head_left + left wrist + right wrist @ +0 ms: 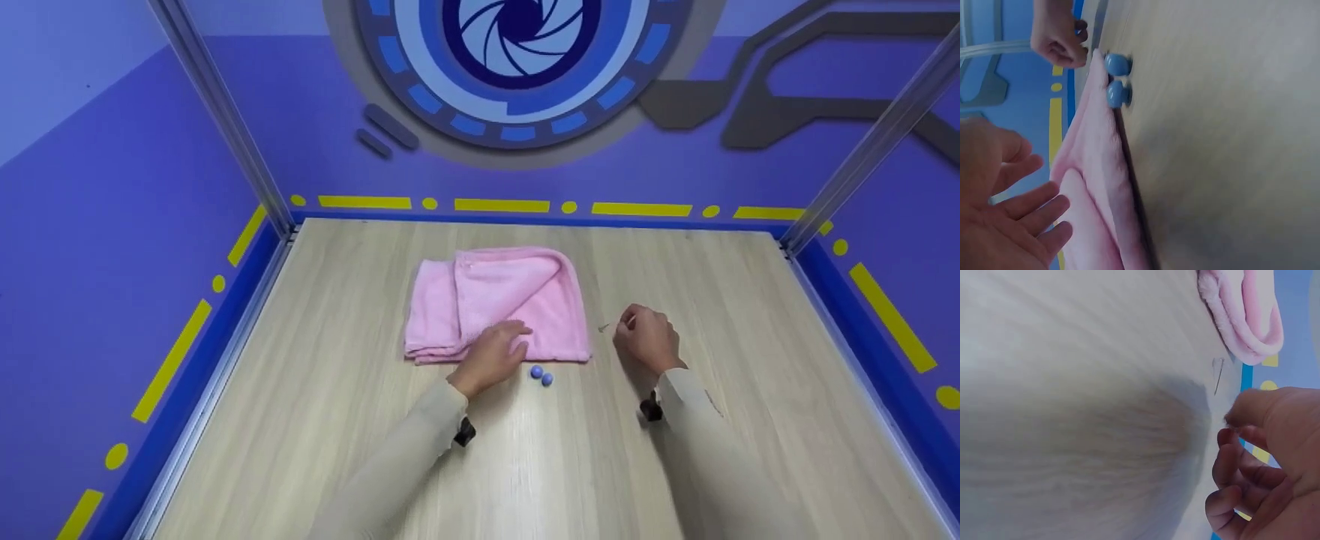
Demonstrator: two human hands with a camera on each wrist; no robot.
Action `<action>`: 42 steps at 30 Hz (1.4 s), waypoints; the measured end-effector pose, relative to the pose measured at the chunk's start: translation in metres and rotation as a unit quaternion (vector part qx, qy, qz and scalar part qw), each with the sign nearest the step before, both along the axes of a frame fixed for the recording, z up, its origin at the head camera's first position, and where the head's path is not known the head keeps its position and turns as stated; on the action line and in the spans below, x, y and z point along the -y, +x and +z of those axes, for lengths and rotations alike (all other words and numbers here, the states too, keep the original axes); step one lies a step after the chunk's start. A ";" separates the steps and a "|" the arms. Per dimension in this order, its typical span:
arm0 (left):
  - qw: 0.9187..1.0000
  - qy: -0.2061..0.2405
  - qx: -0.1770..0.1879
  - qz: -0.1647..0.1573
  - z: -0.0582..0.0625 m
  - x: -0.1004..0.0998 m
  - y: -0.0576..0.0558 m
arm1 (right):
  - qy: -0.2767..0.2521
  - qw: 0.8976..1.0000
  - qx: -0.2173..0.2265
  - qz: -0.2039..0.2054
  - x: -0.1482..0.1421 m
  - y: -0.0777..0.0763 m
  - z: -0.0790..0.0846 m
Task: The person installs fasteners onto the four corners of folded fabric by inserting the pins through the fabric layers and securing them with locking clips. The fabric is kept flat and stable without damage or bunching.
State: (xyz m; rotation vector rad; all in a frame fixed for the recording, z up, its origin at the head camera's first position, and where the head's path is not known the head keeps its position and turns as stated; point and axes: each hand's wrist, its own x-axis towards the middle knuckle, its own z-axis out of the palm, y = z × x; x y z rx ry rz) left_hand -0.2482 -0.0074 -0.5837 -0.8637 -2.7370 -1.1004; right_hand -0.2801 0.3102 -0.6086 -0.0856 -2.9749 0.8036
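A folded pink towel [517, 300], its upper layer turned back diagonally, lies on the table. My left hand [491, 352] is over its front edge with the fingers apart; the left wrist view shows nothing in its palm. Two small blue knobs with rounded heads [1118, 64] sit just in front of the towel. To the towel's right, my right hand [649, 337] is low over the table, its fingers [1224, 464] curled and the thumb tip close to the index fingertip. A thin pin with a clear head [1217, 376] lies on the table just beyond those fingertips.
The wood-grain table [337, 450] is bordered by metal rails [202, 405] at the sides. Behind it stands a blue-purple wall [300, 127] with yellow dashes. Metal posts [225, 112] rise at the back corners.
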 end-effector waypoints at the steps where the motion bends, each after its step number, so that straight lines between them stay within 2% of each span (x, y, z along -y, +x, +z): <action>1: 1.000 -0.011 0.006 -0.014 0.000 -0.005 0.001 | -0.003 1.000 0.002 -0.005 0.000 0.001 0.000; 6: 0.997 -0.049 0.027 -0.059 0.000 -0.028 0.005 | -0.016 1.000 0.013 -0.010 -0.001 0.003 0.002; 11: 0.989 -0.110 0.034 -0.094 -0.003 -0.041 0.010 | -0.020 1.000 0.003 -0.016 -0.003 0.005 0.003; 14: 0.985 -0.134 0.035 -0.106 -0.005 -0.046 0.014 | -0.018 1.000 -0.009 -0.020 -0.005 0.006 0.003; 17: 0.982 -0.152 0.019 -0.111 -0.008 -0.050 0.016 | -0.024 0.999 -0.014 -0.017 -0.008 0.008 0.003; 21: 0.979 -0.169 -0.011 -0.111 -0.013 -0.058 0.018 | -0.034 0.999 -0.015 -0.015 -0.010 0.010 0.004; 25: 0.978 -0.177 -0.023 -0.103 -0.019 -0.064 0.017 | -0.040 0.999 -0.015 -0.011 -0.011 0.013 0.005; 32: 0.979 -0.184 -0.016 -0.087 -0.025 -0.066 0.021 | -0.040 0.999 -0.032 -0.004 -0.012 0.018 0.001; 42: 0.979 -0.183 -0.033 -0.081 -0.026 -0.067 0.020 | -0.038 0.997 -0.062 0.000 -0.011 0.018 -0.001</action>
